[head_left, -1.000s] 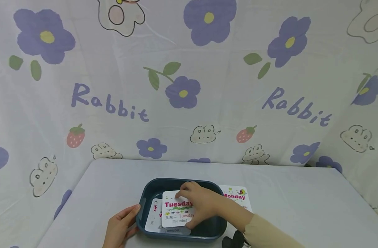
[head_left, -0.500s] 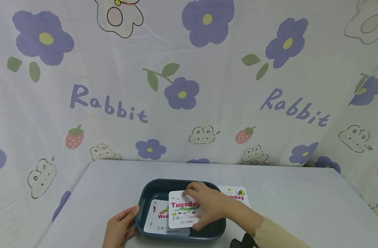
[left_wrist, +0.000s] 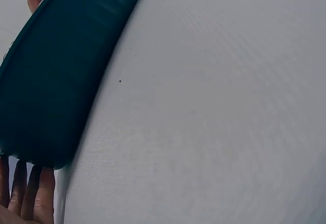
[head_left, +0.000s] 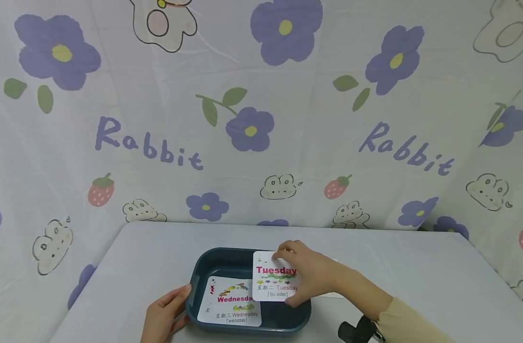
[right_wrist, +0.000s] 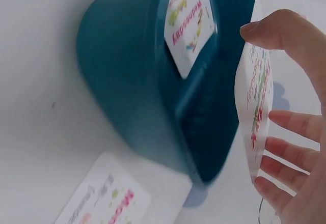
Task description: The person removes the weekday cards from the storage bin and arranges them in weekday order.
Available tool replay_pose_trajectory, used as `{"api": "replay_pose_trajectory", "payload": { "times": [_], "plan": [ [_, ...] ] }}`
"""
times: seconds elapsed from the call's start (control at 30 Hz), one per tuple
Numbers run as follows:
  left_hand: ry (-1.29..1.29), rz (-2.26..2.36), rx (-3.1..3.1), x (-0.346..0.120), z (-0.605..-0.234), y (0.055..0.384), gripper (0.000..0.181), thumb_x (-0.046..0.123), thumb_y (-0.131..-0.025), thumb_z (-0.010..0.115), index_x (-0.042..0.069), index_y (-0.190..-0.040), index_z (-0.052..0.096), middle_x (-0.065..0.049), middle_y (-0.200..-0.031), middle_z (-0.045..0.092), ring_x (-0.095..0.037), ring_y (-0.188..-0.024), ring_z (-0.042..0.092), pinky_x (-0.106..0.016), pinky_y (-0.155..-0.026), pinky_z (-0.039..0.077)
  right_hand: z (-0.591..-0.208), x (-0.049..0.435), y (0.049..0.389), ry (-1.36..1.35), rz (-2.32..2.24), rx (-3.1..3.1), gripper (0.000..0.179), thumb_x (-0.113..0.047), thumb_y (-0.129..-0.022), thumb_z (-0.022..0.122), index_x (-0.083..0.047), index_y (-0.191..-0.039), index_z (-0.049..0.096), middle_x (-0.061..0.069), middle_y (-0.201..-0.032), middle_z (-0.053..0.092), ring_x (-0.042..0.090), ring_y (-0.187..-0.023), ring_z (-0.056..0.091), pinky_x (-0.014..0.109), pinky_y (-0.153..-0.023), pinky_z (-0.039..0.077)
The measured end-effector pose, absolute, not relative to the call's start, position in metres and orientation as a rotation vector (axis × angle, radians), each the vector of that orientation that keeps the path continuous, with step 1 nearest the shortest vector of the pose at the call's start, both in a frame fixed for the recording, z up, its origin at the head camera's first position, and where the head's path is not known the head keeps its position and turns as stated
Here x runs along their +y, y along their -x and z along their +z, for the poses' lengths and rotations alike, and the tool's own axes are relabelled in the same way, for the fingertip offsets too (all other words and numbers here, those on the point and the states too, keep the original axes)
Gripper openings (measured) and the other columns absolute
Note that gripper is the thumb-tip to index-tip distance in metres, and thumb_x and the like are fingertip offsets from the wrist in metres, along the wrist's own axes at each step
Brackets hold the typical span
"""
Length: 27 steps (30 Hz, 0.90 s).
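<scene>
My right hand (head_left: 315, 271) holds a white "Tuesday" flashcard (head_left: 267, 281) by its edges, thumb on one edge and fingertips on the opposite one, above the right part of a dark teal plastic bin (head_left: 218, 252). In the right wrist view, the Tuesday card (right_wrist: 249, 96) bows slightly between thumb and fingers. A "Wednesday" flashcard (head_left: 227, 312) lies inside the bin on the left. At the bin's left end my left hand (head_left: 165, 312) grips the wall, its thumb at the rim and its fingers (left_wrist: 45, 193) against the outside.
A "Monday" flashcard (right_wrist: 109, 193) lies on the white table (head_left: 416, 286) to the right of the bin, mostly hidden by my right hand in the head view. The black wrist camera (head_left: 351, 331) hangs at my right wrist. A flower-and-rabbit patterned cloth (head_left: 313, 143) stands behind the table.
My right hand has lifted the Tuesday card and carried it to the right, uncovering the Wednesday card. My left hand keeps its hold on the bin.
</scene>
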<state>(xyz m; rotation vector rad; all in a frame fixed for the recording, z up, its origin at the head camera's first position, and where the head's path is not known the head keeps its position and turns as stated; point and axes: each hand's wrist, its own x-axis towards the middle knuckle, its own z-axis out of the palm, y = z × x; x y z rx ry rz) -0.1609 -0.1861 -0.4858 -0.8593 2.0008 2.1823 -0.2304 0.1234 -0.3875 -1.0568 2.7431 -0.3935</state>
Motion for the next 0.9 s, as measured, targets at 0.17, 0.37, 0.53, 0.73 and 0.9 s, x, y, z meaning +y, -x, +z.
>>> {"api": "replay_pose_trajectory", "payload": {
  "times": [0.17, 0.37, 0.53, 0.73, 0.9],
  "plan": [
    [0.864, 2.184, 1.996, -0.185, -0.486, 0.160, 0.076, 0.050, -0.072, 0.073, -0.005, -0.121, 0.056, -0.020, -0.115, 0.062, -0.029, -0.099, 0.064, -0.038, -0.073, 0.055, -0.384, 0.144, 0.233, 0.995, -0.373, 2.776, 0.076, -0.042, -0.057, 0.081, -0.017, -0.122, 0.051, 0.003, -0.130, 0.043, 0.017, -0.113, 0.042, 0.037, -0.089, 0.050],
    [0.886, 2.180, 1.981, -0.184, -0.487, 0.160, 0.076, 0.050, -0.070, 0.074, -0.005, -0.120, 0.057, -0.016, -0.111, 0.065, -0.026, -0.095, 0.066, -0.037, -0.072, 0.056, -0.381, 0.173, 0.233, 0.950, -0.370, 2.801, 0.075, -0.039, -0.056, 0.082, -0.017, -0.121, 0.051, 0.004, -0.131, 0.042, 0.019, -0.113, 0.041, 0.036, -0.087, 0.051],
    [0.888, 2.185, 1.987, -0.184, -0.488, 0.159, 0.079, 0.052, -0.068, 0.075, -0.005, -0.120, 0.057, -0.017, -0.110, 0.065, -0.019, -0.088, 0.067, -0.036, -0.070, 0.056, -0.379, 0.196, 0.232, 0.907, -0.353, 2.819, 0.076, -0.040, -0.056, 0.082, -0.017, -0.121, 0.051, 0.006, -0.131, 0.041, 0.022, -0.115, 0.040, 0.039, -0.086, 0.051],
    [0.871, 2.187, 1.992, -0.185, -0.489, 0.160, 0.082, 0.053, -0.067, 0.075, -0.006, -0.120, 0.056, -0.018, -0.110, 0.065, -0.019, -0.087, 0.067, -0.037, -0.070, 0.056, -0.376, 0.222, 0.229, 0.889, -0.351, 2.823, 0.074, -0.039, -0.057, 0.082, -0.016, -0.120, 0.051, 0.009, -0.131, 0.040, 0.026, -0.116, 0.039, 0.043, -0.088, 0.050],
    [0.874, 2.196, 1.991, -0.185, -0.488, 0.160, 0.079, 0.051, -0.069, 0.075, -0.006, -0.121, 0.055, -0.016, -0.108, 0.066, -0.018, -0.086, 0.067, -0.037, -0.071, 0.056, -0.377, 0.236, 0.227, 0.891, -0.382, 2.817, 0.073, -0.039, -0.058, 0.082, -0.016, -0.120, 0.051, 0.010, -0.131, 0.040, 0.027, -0.115, 0.040, 0.043, -0.087, 0.050]
  ]
}}
